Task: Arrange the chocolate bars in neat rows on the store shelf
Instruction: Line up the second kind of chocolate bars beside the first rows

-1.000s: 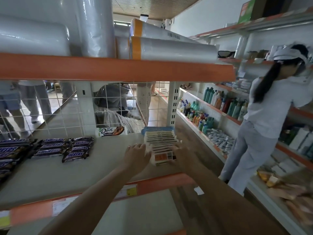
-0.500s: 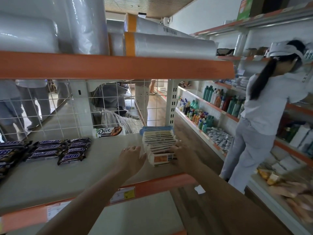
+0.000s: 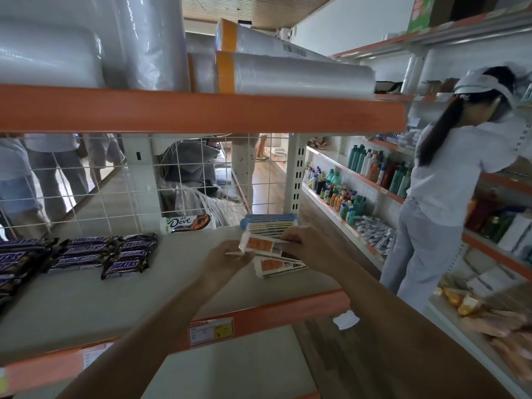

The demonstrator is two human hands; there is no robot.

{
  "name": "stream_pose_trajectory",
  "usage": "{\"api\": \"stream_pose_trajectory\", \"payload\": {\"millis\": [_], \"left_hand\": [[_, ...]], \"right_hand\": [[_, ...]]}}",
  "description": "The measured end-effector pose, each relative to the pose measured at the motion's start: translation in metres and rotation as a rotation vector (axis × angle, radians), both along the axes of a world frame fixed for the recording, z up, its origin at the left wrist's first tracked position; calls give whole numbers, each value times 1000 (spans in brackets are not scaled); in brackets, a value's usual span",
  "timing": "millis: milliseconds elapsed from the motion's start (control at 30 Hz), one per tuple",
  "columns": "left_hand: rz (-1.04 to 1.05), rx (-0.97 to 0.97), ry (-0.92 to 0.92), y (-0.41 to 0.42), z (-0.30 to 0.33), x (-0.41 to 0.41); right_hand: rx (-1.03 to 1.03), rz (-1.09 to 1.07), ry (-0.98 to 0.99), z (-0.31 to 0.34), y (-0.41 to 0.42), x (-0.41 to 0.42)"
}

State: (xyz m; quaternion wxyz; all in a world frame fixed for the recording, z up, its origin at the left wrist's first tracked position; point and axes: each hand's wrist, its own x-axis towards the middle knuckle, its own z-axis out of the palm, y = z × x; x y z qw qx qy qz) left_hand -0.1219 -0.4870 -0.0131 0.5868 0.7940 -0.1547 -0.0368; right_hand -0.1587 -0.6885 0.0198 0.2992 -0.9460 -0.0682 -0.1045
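I am looking down at the flat grey store shelf with the orange front edge [image 3: 288, 308]. Both my hands are over its right part. My left hand [image 3: 227, 259] and my right hand [image 3: 302, 244] each pinch one end of a flat white chocolate bar with an orange label [image 3: 259, 244]. My fingers are curled on it, and I hold it just above the shelf.

Right under that bar, another white bar with an orange label [image 3: 276, 266] lies on the shelf, turned a bit crooked. Just behind my hands is a row of the same white bars [image 3: 272, 227], packed close together and touching. A pale blue flat pack [image 3: 270, 218] sits at the back of that row.

To the left of the row, at the back of the shelf by the white wire grid [image 3: 86, 191], one white and brown Dove bar [image 3: 188, 223] leans. Further left, dark brown Snickers bars [image 3: 100, 254] lie in rows on the shelf, well apart from my hands.

On the shelf above, there are big rolls of clear plastic wrap [image 3: 290, 77]. Off to the right of my shelf, a person in a white top and white cap [image 3: 443, 180] stands facing other shelves with coloured bottles [image 3: 374, 168].
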Motion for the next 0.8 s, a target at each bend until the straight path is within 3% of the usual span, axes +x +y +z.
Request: {"api": "stream_pose_trajectory", "payload": {"millis": [133,267,600,800], "left_hand": [[-39,-332,259,12,5,0],[-55,-356,273,21,3,3],[74,-626,400,45,-3,6],[75,-639,407,50,-6,8]], "right_hand": [[1,61,-28,13,17,-1],[-47,58,-51,12,26,0],[230,-7,95,3,8,11],[272,41,152,-1,19,7]]}}
